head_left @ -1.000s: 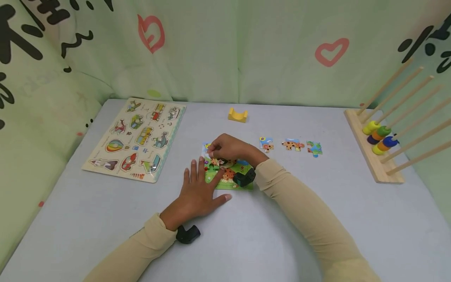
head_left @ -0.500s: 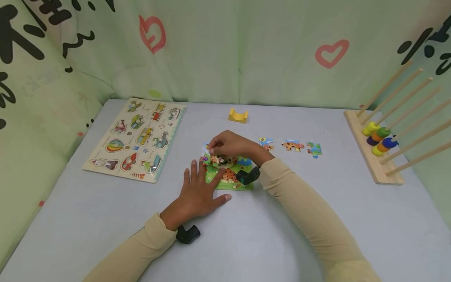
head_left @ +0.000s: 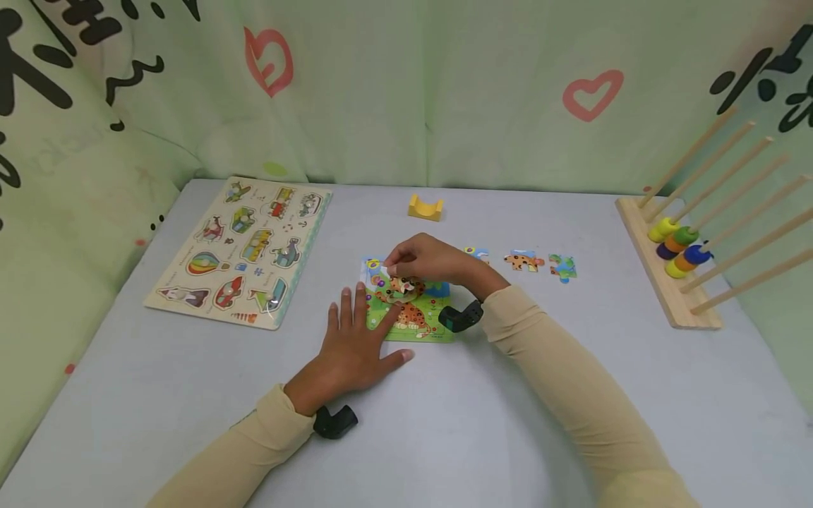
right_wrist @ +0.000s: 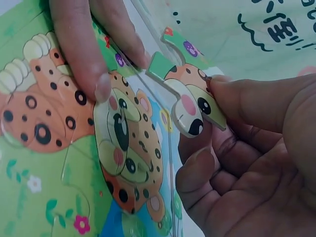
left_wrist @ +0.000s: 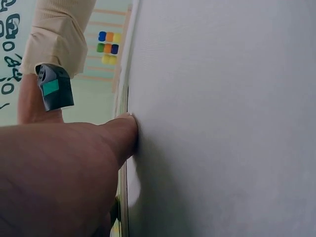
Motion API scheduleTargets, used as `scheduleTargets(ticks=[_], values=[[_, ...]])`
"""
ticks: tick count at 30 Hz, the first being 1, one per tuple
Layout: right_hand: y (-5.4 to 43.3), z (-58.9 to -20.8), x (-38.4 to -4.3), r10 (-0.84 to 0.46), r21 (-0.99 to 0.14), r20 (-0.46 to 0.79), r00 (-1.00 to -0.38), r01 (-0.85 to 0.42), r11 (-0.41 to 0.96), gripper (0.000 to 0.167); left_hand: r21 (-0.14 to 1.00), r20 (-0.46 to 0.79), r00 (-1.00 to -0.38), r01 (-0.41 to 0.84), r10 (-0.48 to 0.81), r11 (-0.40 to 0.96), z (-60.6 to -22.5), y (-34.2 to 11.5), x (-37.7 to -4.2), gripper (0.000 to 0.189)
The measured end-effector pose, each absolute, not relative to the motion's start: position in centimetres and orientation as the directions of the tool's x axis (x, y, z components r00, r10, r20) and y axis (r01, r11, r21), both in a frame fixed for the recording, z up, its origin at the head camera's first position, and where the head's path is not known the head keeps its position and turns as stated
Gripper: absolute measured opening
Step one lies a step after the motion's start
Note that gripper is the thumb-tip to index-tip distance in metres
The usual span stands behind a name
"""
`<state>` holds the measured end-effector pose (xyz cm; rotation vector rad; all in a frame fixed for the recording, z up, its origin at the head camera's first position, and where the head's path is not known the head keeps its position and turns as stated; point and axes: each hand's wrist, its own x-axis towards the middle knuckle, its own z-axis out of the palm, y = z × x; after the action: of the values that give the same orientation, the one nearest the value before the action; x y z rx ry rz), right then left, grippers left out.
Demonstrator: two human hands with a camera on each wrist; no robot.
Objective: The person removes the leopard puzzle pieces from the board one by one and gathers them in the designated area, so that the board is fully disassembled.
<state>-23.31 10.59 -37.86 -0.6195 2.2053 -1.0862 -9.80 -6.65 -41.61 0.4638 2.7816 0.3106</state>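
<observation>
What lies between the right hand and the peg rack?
The head view shows three loose puzzle pieces, the nearest partly hidden, then bare tabletop.

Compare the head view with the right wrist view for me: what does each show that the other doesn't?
Only the head view: the wooden peg rack, yellow block, picture board and loose pieces.

Only the right wrist view: the clear print on the held piece, spotted with an eye, and the curled palm side of the right hand.

Both: that hand, fingers of the left hand, the leopard puzzle and the lettered backdrop.
</observation>
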Motion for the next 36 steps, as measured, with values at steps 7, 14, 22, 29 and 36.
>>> scheduleTargets(ticks=[7,14,22,29,36], values=[[11.9,-37.7,-23.3,-0.607,-0.837,-0.312,-0.731,-0.091,0.540,0.022,0.246,-0.267,-0.901,0.279,0.341,0.928,-41.6,-6.6,-9.8,0.080],[13.3,-37.4,-23.1,-0.583,-0.832,-0.320,-0.747,-0.073,0.550,0.022,0.252,-0.254,-0.905,0.278,0.340,0.927,-41.6,-6.6,-9.8,0.080],[14.7,-37.9,-22.9,-0.583,-0.840,-0.312,-0.750,-0.069,0.538,0.023,0.272,-0.264,-0.904,0.265,0.337,0.925,-41.7,-6.6,-9.8,0.079],[15.9,-37.7,-22.7,-0.566,-0.839,-0.287,-0.773,-0.082,0.538,0.025,0.284,-0.259,-0.905,0.262,0.336,0.922,-41.7,-6.5,-9.9,0.079],[17.9,-37.9,-22.7,-0.546,-0.872,-0.271,-0.793,-0.038,0.488,0.028,0.287,-0.249,-0.908,0.263,0.337,0.921,-41.9,-6.6,-9.8,0.079]])
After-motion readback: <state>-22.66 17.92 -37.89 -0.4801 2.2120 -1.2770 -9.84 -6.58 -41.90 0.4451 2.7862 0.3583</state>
